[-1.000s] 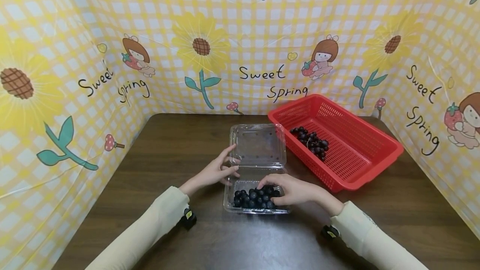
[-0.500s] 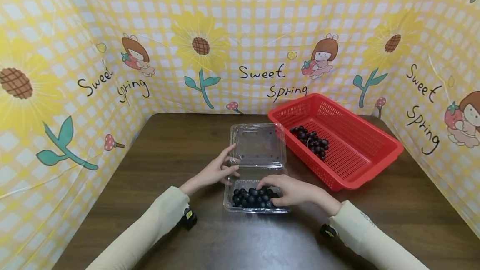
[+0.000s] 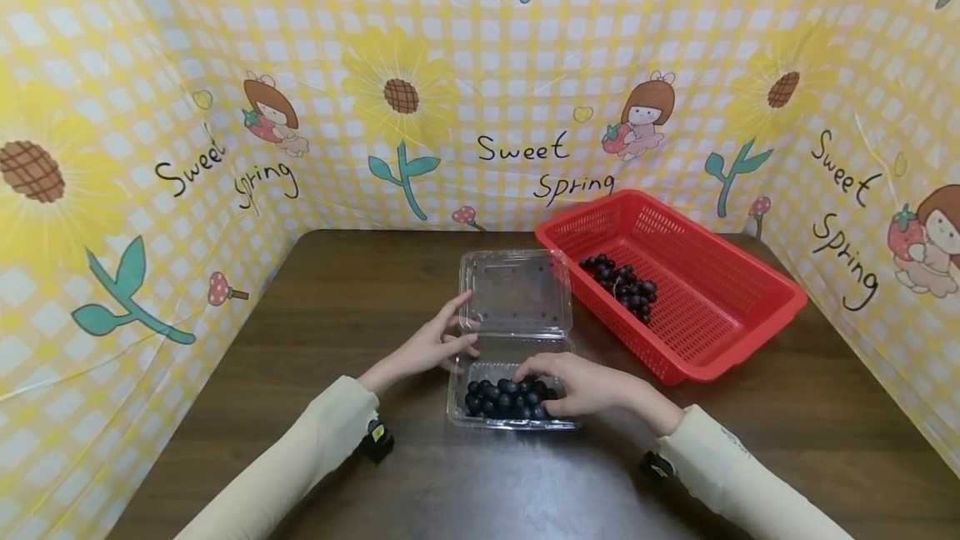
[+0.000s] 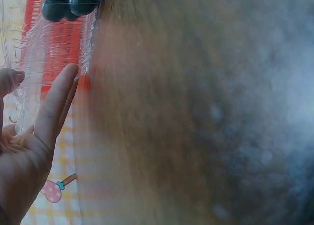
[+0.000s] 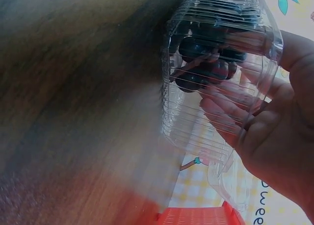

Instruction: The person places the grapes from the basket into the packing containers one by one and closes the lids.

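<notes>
A clear plastic clamshell box (image 3: pixel 497 348) lies on the table with its lid (image 3: pixel 515 297) folded back. Dark grapes (image 3: pixel 504 400) fill its near part; a stem shows among them through the wall in the right wrist view. My right hand (image 3: pixel 581 380) reaches in over the right side, fingers and thumb bent round the grapes (image 5: pixel 194 49). Part of its fingers is hidden by the fruit. At the left side my left hand (image 3: pixel 429 347) touches the box near the hinge, its fingers fairly straight along the clear wall in the left wrist view.
Behind and to the right stands a red perforated basket (image 3: pixel 738 365), with another bunch of dark grapes (image 3: pixel 626 283) along its left side. The box lid reaches close to the basket's near left wall. A yellow checked cloth (image 3: pixel 510 65) surrounds the brown table (image 3: pixel 360 282).
The grapes in the box have shifted slightly left under my right hand, mostly between the first two frames. My left hand and the lid have stayed in place.
</notes>
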{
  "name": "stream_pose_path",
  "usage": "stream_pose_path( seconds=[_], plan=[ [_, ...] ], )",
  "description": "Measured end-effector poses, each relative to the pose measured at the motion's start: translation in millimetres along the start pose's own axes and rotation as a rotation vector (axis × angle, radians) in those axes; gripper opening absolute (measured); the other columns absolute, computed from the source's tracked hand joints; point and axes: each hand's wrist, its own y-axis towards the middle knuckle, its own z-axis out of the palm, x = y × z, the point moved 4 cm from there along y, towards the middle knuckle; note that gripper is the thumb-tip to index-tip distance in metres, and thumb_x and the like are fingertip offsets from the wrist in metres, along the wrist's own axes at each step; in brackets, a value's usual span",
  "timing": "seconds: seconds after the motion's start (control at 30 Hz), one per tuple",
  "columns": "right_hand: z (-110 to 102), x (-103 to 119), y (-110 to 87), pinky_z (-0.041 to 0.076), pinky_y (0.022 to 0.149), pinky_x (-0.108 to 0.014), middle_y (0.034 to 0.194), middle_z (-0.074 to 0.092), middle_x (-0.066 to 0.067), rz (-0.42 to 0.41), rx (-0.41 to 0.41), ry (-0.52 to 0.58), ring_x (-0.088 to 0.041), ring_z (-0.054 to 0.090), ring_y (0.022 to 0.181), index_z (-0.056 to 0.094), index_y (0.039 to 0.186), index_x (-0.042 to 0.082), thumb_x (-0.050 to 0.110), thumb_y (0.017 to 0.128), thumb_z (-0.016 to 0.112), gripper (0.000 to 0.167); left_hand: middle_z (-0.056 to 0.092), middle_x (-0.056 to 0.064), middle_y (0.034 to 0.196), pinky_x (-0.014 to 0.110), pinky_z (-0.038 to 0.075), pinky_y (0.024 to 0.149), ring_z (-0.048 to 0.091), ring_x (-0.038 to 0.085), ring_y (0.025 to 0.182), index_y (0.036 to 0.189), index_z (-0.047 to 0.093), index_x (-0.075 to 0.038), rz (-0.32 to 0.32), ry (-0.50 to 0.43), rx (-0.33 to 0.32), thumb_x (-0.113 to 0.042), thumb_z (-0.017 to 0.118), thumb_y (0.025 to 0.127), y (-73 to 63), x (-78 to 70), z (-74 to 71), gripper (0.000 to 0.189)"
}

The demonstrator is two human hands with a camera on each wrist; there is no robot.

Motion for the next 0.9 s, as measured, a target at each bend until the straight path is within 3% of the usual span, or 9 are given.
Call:
stream_pose_path(
  seconds=[0.47,0.7,0.9],
  plan=[
    [0,0,-0.5,0.045,0.1,-0.035,0.125,0.054,0.007,0.027,0.017,0.018,-0.012,0.049,0.119,0.051,0.125,0.018,0.008,0.078,0.066,0.05,0.042,0.026,0.134,0.046,0.058,0.065,0.058,0.046,0.1,0.15,0.002,-0.02,0.003,0.006,0.006,-0.009,0.052,0.095,-0.7,0.5,0.3,0.076],
    [-1,1,-1.1,0.046,0.099,-0.034,0.123,0.055,0.005,0.018,0.012,0.016,-0.012,0.05,0.117,0.053,0.124,0.016,0.005,0.077,0.065,0.049,0.042,0.023,0.135,0.046,0.058,0.063,0.06,0.044,0.1,0.149,0.002,-0.029,0.004,0.026,-0.012,-0.013,0.053,0.095,7.6,22.2,-4.0,0.076],
    [-2,2,-0.7,0.046,0.098,-0.033,0.121,0.055,0.006,0.011,0.014,0.004,-0.011,0.051,0.115,0.054,0.122,0.016,0.005,0.076,0.065,0.048,0.045,0.02,0.133,0.045,0.058,0.063,0.063,0.037,0.097,0.148,0.004,-0.034,0.017,0.039,-0.022,-0.018,0.054,0.095,8.1,24.7,-4.6,0.075]
  ],
)
